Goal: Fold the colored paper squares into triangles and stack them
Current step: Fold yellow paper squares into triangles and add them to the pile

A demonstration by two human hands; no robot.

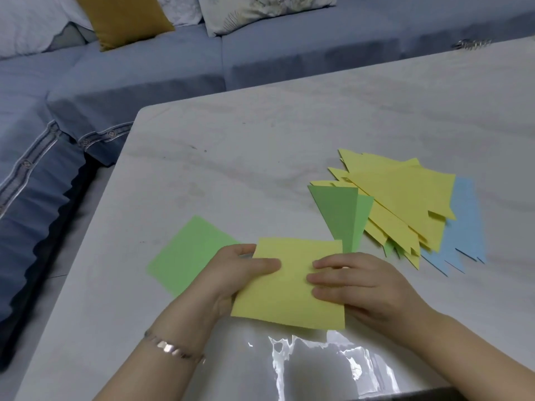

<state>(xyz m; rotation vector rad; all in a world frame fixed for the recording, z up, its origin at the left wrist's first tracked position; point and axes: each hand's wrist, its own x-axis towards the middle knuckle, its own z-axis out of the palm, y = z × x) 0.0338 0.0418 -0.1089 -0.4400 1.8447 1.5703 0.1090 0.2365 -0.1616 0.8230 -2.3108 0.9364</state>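
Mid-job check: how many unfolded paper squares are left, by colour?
Yellow paper square, gripped by the left hand, right hand resting on it: 1
Green paper square, flat on the table: 1
Total: 2
Folded triangle pile overlaps too much to count.

Your left hand [231, 273] pinches the yellow square [289, 287] by its left edge, thumb on top, with a bracelet [170, 348] on that wrist. Your right hand [359, 285] lays straight fingers flat on the square's right side. A green square [188, 253] lies on the counter [260, 157], partly under your left hand. To the right sits a loose pile [405, 198] of yellow, green and blue triangles.
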